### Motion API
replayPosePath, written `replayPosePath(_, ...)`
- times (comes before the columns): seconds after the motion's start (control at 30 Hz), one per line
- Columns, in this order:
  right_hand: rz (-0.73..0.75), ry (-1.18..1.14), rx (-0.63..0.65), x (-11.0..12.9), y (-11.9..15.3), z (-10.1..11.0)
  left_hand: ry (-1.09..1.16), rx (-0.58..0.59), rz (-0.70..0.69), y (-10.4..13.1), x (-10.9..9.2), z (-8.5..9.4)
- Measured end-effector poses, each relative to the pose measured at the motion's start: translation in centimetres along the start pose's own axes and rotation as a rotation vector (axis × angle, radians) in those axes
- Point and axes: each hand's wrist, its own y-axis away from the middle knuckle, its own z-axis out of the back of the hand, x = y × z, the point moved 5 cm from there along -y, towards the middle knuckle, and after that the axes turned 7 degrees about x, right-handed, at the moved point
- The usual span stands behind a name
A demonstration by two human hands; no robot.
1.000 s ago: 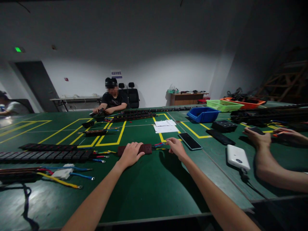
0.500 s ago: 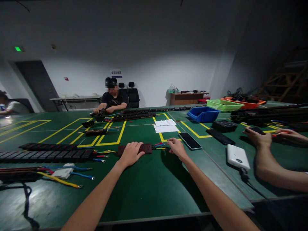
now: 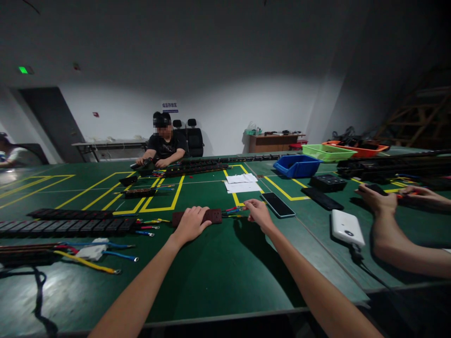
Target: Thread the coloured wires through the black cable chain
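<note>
A dark red-brown block (image 3: 215,216) lies on the green table, with coloured wires coming out of both ends. My left hand (image 3: 191,224) rests over its middle, fingers wrapped across the top. At the right end, my right hand (image 3: 258,215) has its fingers pinched together beside the tips of the blue, red and green wires (image 3: 235,211); whether a wire is between the fingertips is too small to tell. A phone (image 3: 278,205) lies just right of my right hand. White papers (image 3: 241,183) lie beyond the block.
Long black strips (image 3: 66,227) with lugged wires lie left. Blue (image 3: 298,167), green (image 3: 327,153) and orange bins stand back right. A white power bank (image 3: 347,228) with a cable lies right, near another person's hands (image 3: 378,199). A person (image 3: 165,145) sits across the table.
The coloured wires at the block's right end have shifted slightly, and my right hand has turned a little. My left hand stays on the block.
</note>
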Motion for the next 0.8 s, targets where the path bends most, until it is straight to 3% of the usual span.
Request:
replayPosePath(0.17,-0.078,0.463,-0.008,0.1,0.3,0.4,-0.021,0.003,-0.002,-0.1,0.1,-0.2)
replayPosePath(0.27,-0.100,0.575,0.038,0.3,0.5,0.3,-0.033,-0.006,-0.002,-0.1,0.1,-0.2)
replayPosePath(0.63,-0.117,0.160,0.108,-1.3,-0.4,-0.2,-0.026,0.008,0.001,-0.1,0.0,-0.1)
replayPosePath(0.8,-0.106,0.208,0.049,-1.5,-0.5,0.1,-0.022,0.003,-0.001,0.0,0.0,-0.1)
